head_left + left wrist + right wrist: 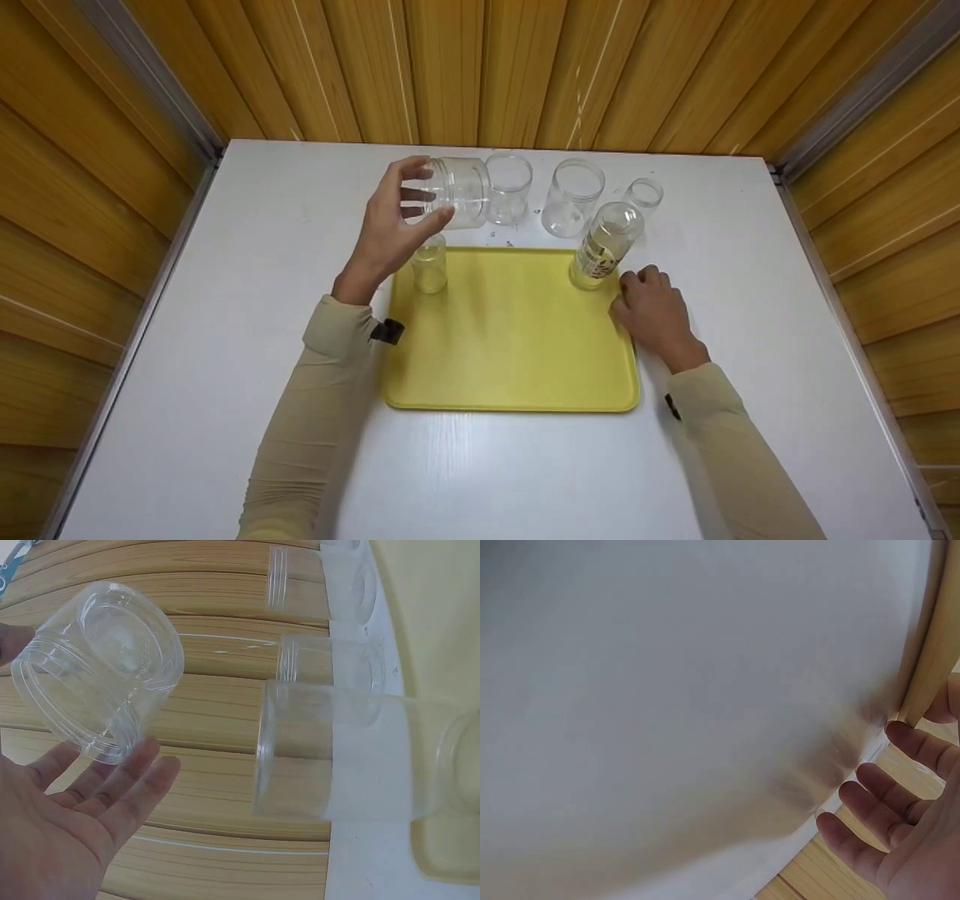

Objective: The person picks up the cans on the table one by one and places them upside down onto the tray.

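My left hand (394, 214) grips a clear wide-mouthed jar (465, 191) by its threaded rim, thumb on one side and fingers on the other. The jar is raised and tilted on its side, its mouth towards the palm; in the left wrist view the jar (124, 660) looks vacant. My right hand (654, 315) is at the right edge of the yellow tray (517, 360), pinching the rim between thumb and index finger, the others loosely curled outside. A tall clear bottle (606, 247) with a printed label stands on the tray near this hand.
A slim clear jar (430, 266) stands at the tray's back left corner, below my left hand. Behind the tray stand more clear jars: one (510, 187) beside the raised jar, a larger one (571, 199), and a small one (645, 193). Wood-patterned panels (517, 75) border the white table (300, 195).
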Tool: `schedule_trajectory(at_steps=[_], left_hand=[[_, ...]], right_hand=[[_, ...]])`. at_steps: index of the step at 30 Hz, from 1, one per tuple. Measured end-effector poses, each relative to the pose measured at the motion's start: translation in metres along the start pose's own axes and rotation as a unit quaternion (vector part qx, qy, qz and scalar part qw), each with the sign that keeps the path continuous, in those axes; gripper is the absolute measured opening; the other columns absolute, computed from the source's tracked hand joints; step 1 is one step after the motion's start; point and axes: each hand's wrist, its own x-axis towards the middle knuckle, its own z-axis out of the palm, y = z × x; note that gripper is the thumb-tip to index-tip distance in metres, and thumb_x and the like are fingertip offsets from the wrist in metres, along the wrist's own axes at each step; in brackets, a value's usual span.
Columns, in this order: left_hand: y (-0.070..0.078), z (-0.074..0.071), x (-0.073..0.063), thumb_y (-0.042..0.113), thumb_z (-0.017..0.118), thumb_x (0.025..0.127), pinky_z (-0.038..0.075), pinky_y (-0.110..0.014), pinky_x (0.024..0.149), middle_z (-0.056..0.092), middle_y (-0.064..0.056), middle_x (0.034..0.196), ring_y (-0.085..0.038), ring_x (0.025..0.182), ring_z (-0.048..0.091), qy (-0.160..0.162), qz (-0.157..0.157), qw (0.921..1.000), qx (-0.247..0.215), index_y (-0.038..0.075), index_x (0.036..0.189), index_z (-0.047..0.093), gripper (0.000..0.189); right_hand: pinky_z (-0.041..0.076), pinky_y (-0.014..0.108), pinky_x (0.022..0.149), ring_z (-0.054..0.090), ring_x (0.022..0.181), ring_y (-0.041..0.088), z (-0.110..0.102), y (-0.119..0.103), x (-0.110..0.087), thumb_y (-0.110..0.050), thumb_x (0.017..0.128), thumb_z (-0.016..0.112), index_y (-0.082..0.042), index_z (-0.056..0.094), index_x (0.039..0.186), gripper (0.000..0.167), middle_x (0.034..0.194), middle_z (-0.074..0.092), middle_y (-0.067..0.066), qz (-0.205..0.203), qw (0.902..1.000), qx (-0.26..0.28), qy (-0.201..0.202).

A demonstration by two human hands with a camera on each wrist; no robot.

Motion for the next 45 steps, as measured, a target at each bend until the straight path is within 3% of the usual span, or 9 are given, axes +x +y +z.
schedule_trajectory(at_steps=[8, 21, 31, 37, 45], left_hand=[[0.004, 0.009, -0.004, 0.043, 0.075, 0.089, 0.056, -0.042, 0.098, 0.057, -0.012, 0.14, -0.028, 0.116, 0.066, -0.02, -0.007, 0.9987, -0.046, 0.007, 0.154, 0.045, 0.08], [0.01, 0.017, -0.011, 0.047, 0.072, 0.089, 0.056, -0.044, 0.095, 0.054, -0.014, 0.141, -0.028, 0.117, 0.063, -0.046, -0.02, 0.9924, -0.112, 0.007, 0.155, 0.045, 0.082], [0.013, 0.024, -0.013, 0.068, 0.075, 0.084, 0.057, -0.045, 0.094, 0.053, -0.015, 0.142, -0.03, 0.116, 0.063, -0.057, -0.019, 0.9881, -0.141, 0.005, 0.155, 0.044, 0.099], [0.015, 0.026, -0.013, 0.054, 0.073, 0.087, 0.057, -0.042, 0.094, 0.053, -0.014, 0.141, -0.028, 0.116, 0.063, -0.059, -0.024, 0.9894, -0.131, 0.007, 0.155, 0.044, 0.088], [0.017, 0.029, -0.014, 0.04, 0.071, 0.091, 0.058, -0.042, 0.093, 0.053, -0.014, 0.142, -0.039, 0.12, 0.062, -0.066, -0.017, 0.9881, -0.138, 0.005, 0.155, 0.043, 0.079]], right_hand=[[0.047, 0.066, 0.078, 0.054, 0.103, 0.048, 0.001, 0.001, 0.001, -0.02, 0.101, 0.052, 0.006, 0.064, 0.12, 0.035, 0.114, 0.054, 0.028, -0.008, 1.0, -0.002, 0.005], [0.047, 0.067, 0.081, 0.053, 0.107, 0.048, -0.002, 0.0, 0.0, -0.021, 0.1, 0.052, 0.005, 0.064, 0.119, 0.035, 0.118, 0.054, 0.029, 0.006, 0.9999, 0.005, -0.014], [0.047, 0.067, 0.081, 0.053, 0.107, 0.048, -0.002, 0.0, 0.001, -0.022, 0.1, 0.053, 0.006, 0.064, 0.118, 0.035, 0.118, 0.053, 0.029, 0.004, 0.9999, 0.005, -0.012], [0.046, 0.067, 0.081, 0.052, 0.108, 0.049, -0.004, -0.001, 0.001, -0.021, 0.1, 0.052, 0.005, 0.062, 0.116, 0.033, 0.119, 0.052, 0.029, 0.007, 0.9997, 0.009, -0.022], [0.048, 0.067, 0.079, 0.053, 0.107, 0.05, -0.006, 0.0, 0.002, -0.02, 0.1, 0.051, 0.006, 0.061, 0.114, 0.032, 0.117, 0.052, 0.03, 0.009, 0.9992, 0.017, -0.034]])
